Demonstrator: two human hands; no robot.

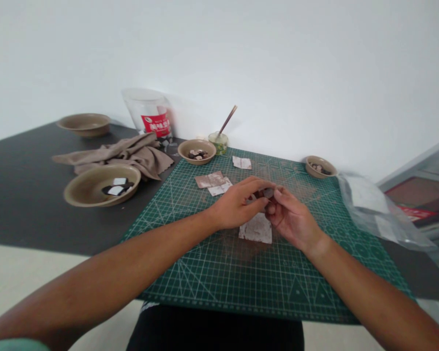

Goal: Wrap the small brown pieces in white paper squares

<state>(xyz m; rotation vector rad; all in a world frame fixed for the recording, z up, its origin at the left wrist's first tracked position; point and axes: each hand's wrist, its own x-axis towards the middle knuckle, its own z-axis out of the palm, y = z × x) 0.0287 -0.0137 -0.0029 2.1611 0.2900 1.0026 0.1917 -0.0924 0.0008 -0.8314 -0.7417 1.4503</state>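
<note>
My left hand (243, 200) and my right hand (292, 217) meet over the green cutting mat (205, 263). Between their fingertips is a small greyish-brown piece (268, 193), partly covered by the fingers; its kind cannot be made out. Thumb and fingers of both hands are closed around it. Just beneath the hands lies a stained, whitish square sheet (256, 230), flat on the mat. Left of my left hand, a brown-smeared sheet (208, 180) overlaps a whitish one (220, 187). Farther back lies another pale sheet (242, 162).
Small bowls with dark bits stand at the mat's back left (196, 151) and back right (320, 167). A glass jar (218, 143) holds a stick. On the dark table are a brown cloth (131, 153), larger bowls (102, 187), a plastic tub (148, 112); a plastic bag (384, 209) lies right.
</note>
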